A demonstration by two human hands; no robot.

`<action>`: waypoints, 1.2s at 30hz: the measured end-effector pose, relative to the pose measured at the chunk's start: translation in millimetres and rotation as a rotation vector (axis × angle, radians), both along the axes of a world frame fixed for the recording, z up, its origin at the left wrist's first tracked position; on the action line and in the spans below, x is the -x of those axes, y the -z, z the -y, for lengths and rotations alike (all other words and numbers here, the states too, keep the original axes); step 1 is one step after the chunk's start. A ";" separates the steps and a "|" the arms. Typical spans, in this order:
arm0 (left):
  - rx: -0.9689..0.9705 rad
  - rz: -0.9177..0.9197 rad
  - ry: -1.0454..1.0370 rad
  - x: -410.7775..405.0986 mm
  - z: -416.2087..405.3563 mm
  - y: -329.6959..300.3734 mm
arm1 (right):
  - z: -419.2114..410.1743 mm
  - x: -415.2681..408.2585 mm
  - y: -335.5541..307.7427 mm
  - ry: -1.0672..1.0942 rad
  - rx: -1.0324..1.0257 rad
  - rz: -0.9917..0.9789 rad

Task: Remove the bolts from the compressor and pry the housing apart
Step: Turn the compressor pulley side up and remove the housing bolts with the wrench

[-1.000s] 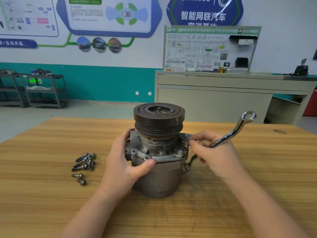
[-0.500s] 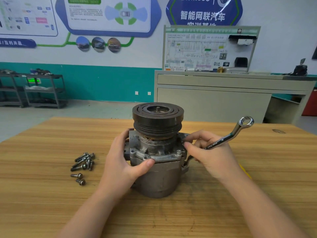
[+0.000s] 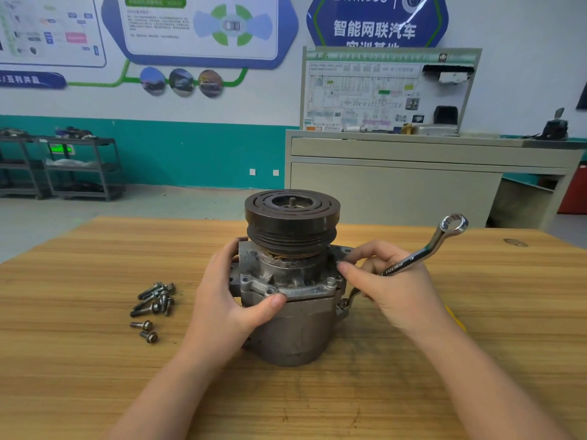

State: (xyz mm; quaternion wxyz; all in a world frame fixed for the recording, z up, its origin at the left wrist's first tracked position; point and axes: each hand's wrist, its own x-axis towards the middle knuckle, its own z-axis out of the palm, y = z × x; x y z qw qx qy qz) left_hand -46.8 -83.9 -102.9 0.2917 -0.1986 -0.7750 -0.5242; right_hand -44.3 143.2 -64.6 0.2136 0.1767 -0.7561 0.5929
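Gripping the compressor (image 3: 290,290) upright on the wooden table (image 3: 95,376), the left hand (image 3: 225,308) wraps its housing, thumb at the flange. The right hand (image 3: 395,292) clasps a ring spanner (image 3: 425,252), fingertips touching the flange's right edge.

Grey compressor (image 3: 295,312), dark grooved pulley (image 3: 290,220), striped tan wooden table (image 3: 95,360).

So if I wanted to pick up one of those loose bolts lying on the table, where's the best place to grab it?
Probably the lone bolt nearer the pile: it lies flat on the table, apart from the others. Come from above and pinch across its shank just behind the wide flanged head, fingers on either side; the head should stop it slipping out.
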 end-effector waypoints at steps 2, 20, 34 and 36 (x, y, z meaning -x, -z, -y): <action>0.002 -0.002 0.001 0.0 0.2 0.3 | -1.5 0.5 0.4 -0.012 0.011 -0.004; -0.002 0.022 0.008 -1.1 -0.4 -0.4 | -2.7 0.9 1.8 -0.010 0.017 0.000; 0.011 0.029 0.006 -1.0 0.7 -0.3 | 0.2 0.2 3.6 -0.060 0.025 0.023; 0.009 0.033 0.009 -1.1 0.8 -0.4 | -0.9 0.1 2.4 -0.070 0.050 0.033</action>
